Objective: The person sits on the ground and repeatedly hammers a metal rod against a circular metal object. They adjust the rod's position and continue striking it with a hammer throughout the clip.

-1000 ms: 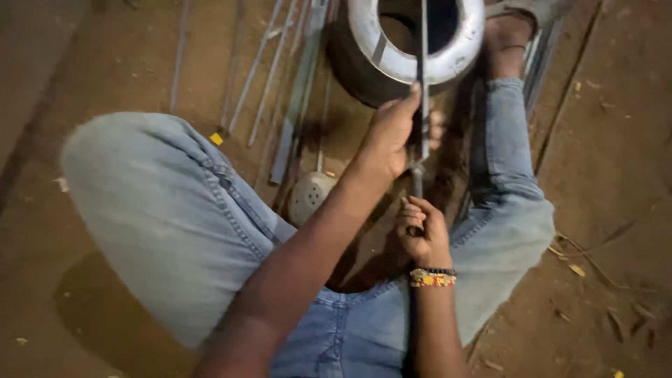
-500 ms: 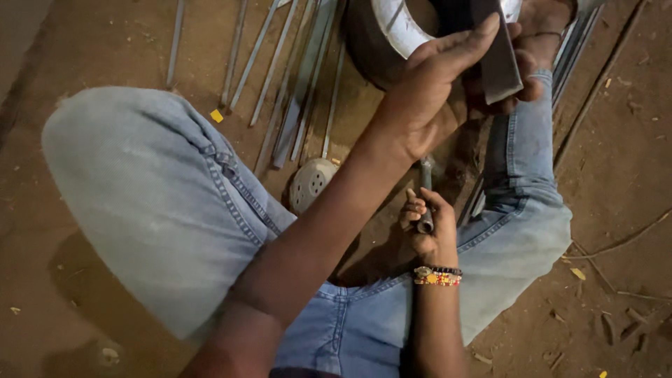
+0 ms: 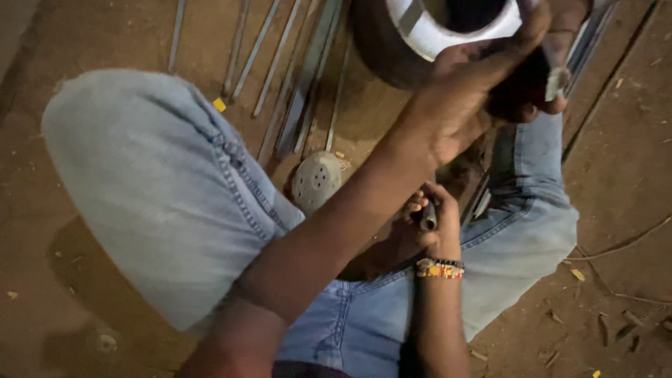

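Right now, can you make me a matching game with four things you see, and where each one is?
Things:
1. Round perforated metal disc
2. Beaded bracelet
3. White-rimmed round drum
4. Small yellow scrap

Places:
A. On the right wrist
B. On the dirt beside the bent left knee
C. At the top, behind the left hand
D. On the ground between the legs

Pairs: 1-D, 2-A, 3-C, 4-B
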